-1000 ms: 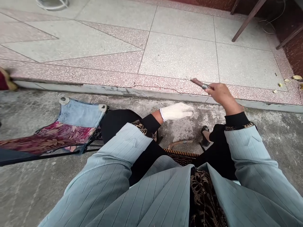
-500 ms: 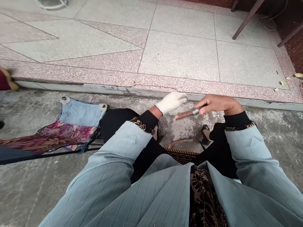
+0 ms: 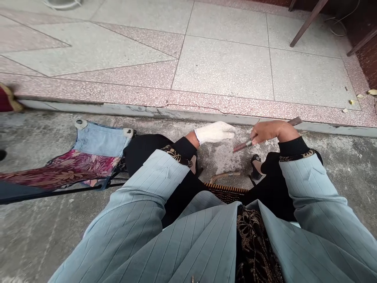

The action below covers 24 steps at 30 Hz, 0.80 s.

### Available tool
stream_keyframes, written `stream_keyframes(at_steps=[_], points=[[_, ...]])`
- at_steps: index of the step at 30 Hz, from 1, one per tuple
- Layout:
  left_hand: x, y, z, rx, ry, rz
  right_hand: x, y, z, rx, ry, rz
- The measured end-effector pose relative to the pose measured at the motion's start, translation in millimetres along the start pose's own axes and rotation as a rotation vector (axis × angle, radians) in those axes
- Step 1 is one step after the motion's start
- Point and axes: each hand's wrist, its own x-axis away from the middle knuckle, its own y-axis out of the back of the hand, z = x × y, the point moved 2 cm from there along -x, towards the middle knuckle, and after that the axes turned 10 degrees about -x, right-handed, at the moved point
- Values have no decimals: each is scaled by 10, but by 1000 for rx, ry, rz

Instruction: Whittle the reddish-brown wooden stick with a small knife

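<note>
**Inspection note: rod held in bare right hand, gloved left hand open**

A terrazzo pavement (image 3: 224,67) with pink borders ends along a cracked kerb (image 3: 188,114), above rough concrete ground (image 3: 38,243). Dark wooden legs (image 3: 308,23) stand near the pavement's far right corner. A folding chair (image 3: 98,139) with denim and floral fabric stands on the concrete to the person's left. The person is seated, wearing a pale blue pinstriped jacket (image 3: 312,184) and black trousers (image 3: 273,188).

The right hand (image 3: 268,131) is bare and closed around a slim brown rod (image 3: 243,146), whose ends project on both sides of the hand. Its lower end points toward the left hand (image 3: 215,133), near but not touching. That hand wears a white knit glove, lies open and holds nothing. A curved stick (image 3: 224,176) lies on the concrete just beyond the person's lap, beside a black sandal (image 3: 256,167).
</note>
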Motion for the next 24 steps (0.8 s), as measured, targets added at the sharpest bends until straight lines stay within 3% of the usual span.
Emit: stream_keyframes(at_steps=[2, 3, 4, 7, 9, 12, 14, 16, 18, 20, 22, 24], points=[[20, -2, 40, 115, -2, 34, 98, -37, 47, -169, 201, 218], [27, -15, 51, 195, -7, 53, 148, -26, 68, -265, 297, 210], [32, -31, 57, 278, -15, 68, 189, 3, 82, -362, 379, 123], [25, -88, 50, 434, -34, 68, 236, 127, 58, -638, 499, -350], [9, -124, 36, 441, -34, 56, 196, 189, -1, -773, 485, -614], [-12, -161, 11, 437, -57, 41, 83, 255, -107, -814, 371, -856], [-14, -166, -11, 408, -67, 25, 25, 285, -163, -666, 208, -964], [-7, -166, -42, 348, -65, 35, -7, 296, -175, -383, 24, -1016], [2, -166, -78, 356, -66, 56, -25, 284, -144, -77, -120, -978], [4, -171, -97, 474, -67, 60, -39, 252, -116, 135, -230, -800], [-3, -186, -70, 625, -37, 48, -37, 205, -134, 174, -275, -449], [-18, -210, 3, 745, 44, 22, 6, 155, -175, 44, -175, -48]])
